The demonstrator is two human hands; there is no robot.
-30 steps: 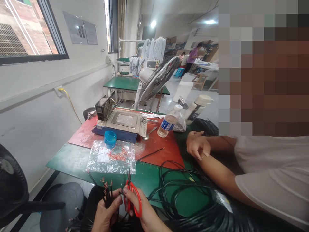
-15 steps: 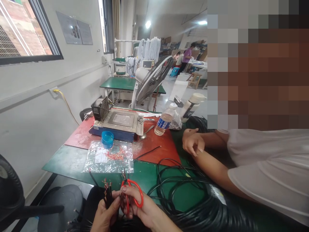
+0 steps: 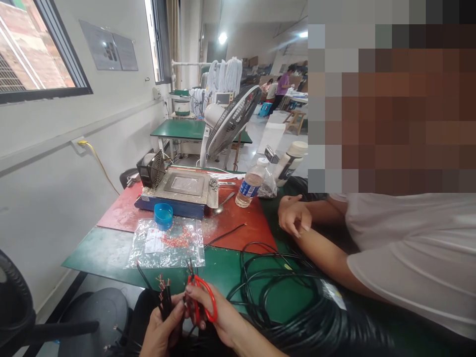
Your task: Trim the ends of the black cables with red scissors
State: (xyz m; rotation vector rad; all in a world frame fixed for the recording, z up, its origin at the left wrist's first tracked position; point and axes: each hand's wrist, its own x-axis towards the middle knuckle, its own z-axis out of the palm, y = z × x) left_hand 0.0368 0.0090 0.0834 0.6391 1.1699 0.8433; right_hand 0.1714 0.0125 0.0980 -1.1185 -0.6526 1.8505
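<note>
My left hand (image 3: 160, 331) is closed around a bundle of black cables (image 3: 164, 296) whose stripped ends point up near the table's front edge. Beside it my right hand (image 3: 215, 315) grips red-handled scissors (image 3: 199, 295), blades pointing up, close to the cable ends. A large coil of black cable (image 3: 297, 307) lies on the green table (image 3: 100, 250) to the right.
A clear plastic bag with small red parts (image 3: 167, 243) and a blue cap (image 3: 163, 215) lie ahead. Behind them on a red mat (image 3: 122, 210) stands a metal-topped device (image 3: 178, 191), with a water bottle (image 3: 250, 188) nearby. Another person's arms (image 3: 316, 238) rest at right. A fan (image 3: 232, 121) stands behind.
The view has shifted slightly, so the table contents sit further left in frame. Both hands stay together at the cable ends with the scissors.
</note>
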